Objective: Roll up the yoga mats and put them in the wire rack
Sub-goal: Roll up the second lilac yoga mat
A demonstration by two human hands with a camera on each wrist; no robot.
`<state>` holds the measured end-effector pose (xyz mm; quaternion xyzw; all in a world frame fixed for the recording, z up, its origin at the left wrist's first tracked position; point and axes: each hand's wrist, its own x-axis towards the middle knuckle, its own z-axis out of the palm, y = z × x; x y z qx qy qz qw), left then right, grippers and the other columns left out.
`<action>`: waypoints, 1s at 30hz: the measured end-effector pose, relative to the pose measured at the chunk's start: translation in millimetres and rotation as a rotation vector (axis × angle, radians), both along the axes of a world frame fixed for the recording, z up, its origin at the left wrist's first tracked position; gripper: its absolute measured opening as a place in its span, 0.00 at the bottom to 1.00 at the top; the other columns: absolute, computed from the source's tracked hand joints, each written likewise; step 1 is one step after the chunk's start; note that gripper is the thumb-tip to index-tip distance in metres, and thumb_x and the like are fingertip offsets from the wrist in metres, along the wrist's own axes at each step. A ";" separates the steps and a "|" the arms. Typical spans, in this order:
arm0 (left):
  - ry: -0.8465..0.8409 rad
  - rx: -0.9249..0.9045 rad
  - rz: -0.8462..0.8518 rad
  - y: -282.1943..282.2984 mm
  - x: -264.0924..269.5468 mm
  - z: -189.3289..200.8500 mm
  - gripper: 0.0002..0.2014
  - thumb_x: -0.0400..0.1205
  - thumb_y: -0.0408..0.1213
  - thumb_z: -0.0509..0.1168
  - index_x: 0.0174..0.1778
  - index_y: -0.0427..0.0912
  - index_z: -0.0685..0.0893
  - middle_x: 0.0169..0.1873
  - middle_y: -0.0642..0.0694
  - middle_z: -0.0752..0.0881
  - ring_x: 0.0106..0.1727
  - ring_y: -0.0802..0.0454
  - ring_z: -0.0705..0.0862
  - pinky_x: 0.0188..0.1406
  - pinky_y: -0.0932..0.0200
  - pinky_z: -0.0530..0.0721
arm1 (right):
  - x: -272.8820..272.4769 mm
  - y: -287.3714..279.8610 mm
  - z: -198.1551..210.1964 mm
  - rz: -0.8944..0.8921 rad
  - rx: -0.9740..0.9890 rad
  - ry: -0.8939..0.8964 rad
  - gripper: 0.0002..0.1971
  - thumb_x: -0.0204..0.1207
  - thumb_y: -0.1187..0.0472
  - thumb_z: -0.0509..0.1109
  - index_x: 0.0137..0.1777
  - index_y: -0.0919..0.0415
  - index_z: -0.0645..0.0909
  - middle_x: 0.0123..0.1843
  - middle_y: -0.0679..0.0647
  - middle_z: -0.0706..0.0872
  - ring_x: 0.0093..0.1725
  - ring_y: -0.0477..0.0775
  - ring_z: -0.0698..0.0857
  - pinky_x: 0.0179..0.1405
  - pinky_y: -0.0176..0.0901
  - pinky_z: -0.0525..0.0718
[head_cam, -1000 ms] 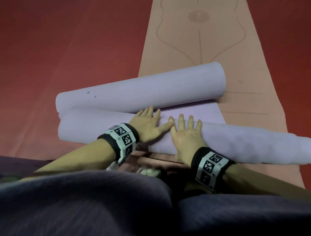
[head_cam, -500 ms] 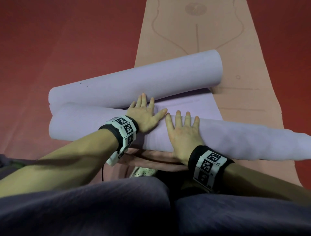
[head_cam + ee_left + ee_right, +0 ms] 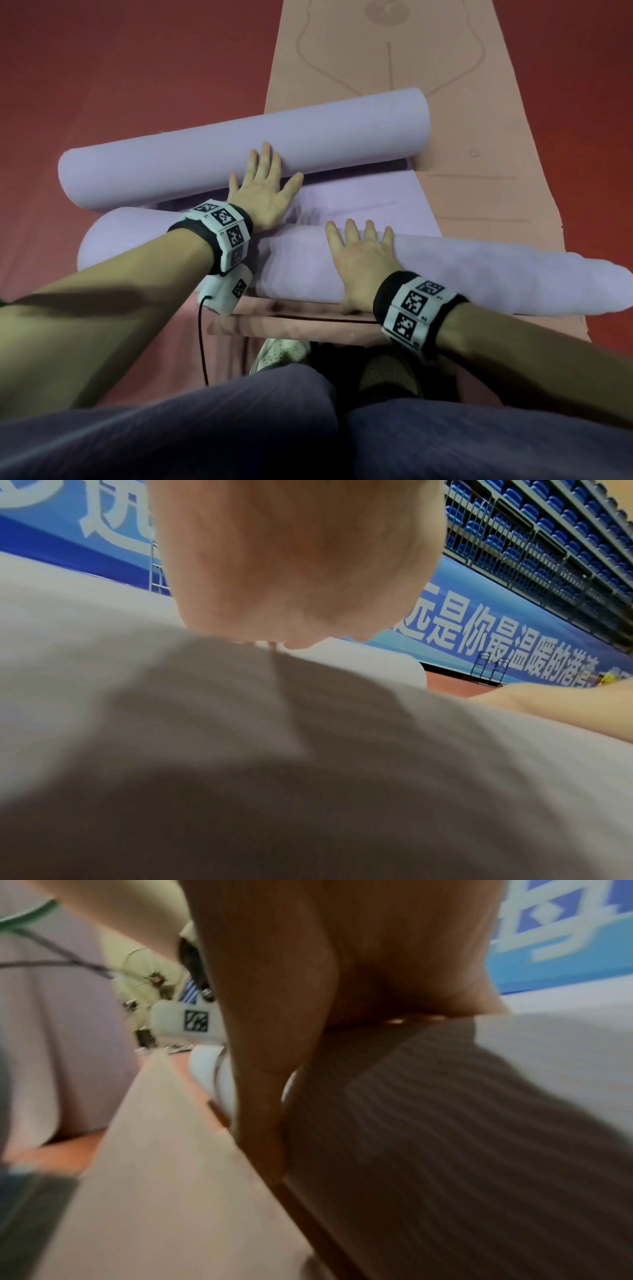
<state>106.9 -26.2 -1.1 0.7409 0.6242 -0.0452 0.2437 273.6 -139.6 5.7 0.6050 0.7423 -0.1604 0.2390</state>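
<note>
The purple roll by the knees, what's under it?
Under the near purple roll lies the flat pink mat, whose folded front edge shows below it. The floor beneath is hidden. The right hand rests on top.

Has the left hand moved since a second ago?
Yes. The left hand has left the near roll and reached forward onto the far roll.

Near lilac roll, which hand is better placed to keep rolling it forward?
Right hand: it lies flat on top of the near lilac roll. The left hand reaches ahead, fingers touching the far roll.
</note>
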 end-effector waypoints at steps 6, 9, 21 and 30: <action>-0.084 0.021 0.082 21.3 -1.6 7.4 0.35 0.90 0.60 0.42 0.89 0.45 0.42 0.88 0.50 0.35 0.88 0.52 0.35 0.84 0.30 0.39 | 8.2 29.9 9.0 0.003 -0.095 0.055 0.63 0.51 0.47 0.86 0.82 0.57 0.49 0.72 0.59 0.70 0.70 0.68 0.72 0.71 0.68 0.69; -0.139 0.026 0.107 26.6 -2.0 12.2 0.35 0.90 0.59 0.43 0.89 0.45 0.42 0.88 0.49 0.35 0.88 0.52 0.35 0.83 0.30 0.39 | 12.1 43.9 10.7 -0.006 -0.132 0.098 0.58 0.47 0.46 0.86 0.76 0.55 0.57 0.67 0.57 0.73 0.64 0.65 0.75 0.60 0.61 0.74; -0.330 0.051 0.134 37.7 -11.4 11.9 0.33 0.88 0.63 0.47 0.88 0.59 0.48 0.87 0.46 0.31 0.87 0.51 0.32 0.82 0.27 0.36 | 26.2 28.8 17.7 -0.064 0.084 0.224 0.68 0.41 0.38 0.88 0.82 0.46 0.55 0.78 0.58 0.60 0.76 0.65 0.62 0.76 0.64 0.65; -0.330 0.099 0.083 58.0 -1.8 25.6 0.34 0.85 0.67 0.47 0.87 0.65 0.49 0.87 0.48 0.30 0.88 0.45 0.34 0.78 0.22 0.35 | 37.9 17.5 17.9 0.017 0.131 0.259 0.45 0.81 0.43 0.67 0.88 0.58 0.44 0.89 0.60 0.48 0.87 0.61 0.48 0.85 0.59 0.46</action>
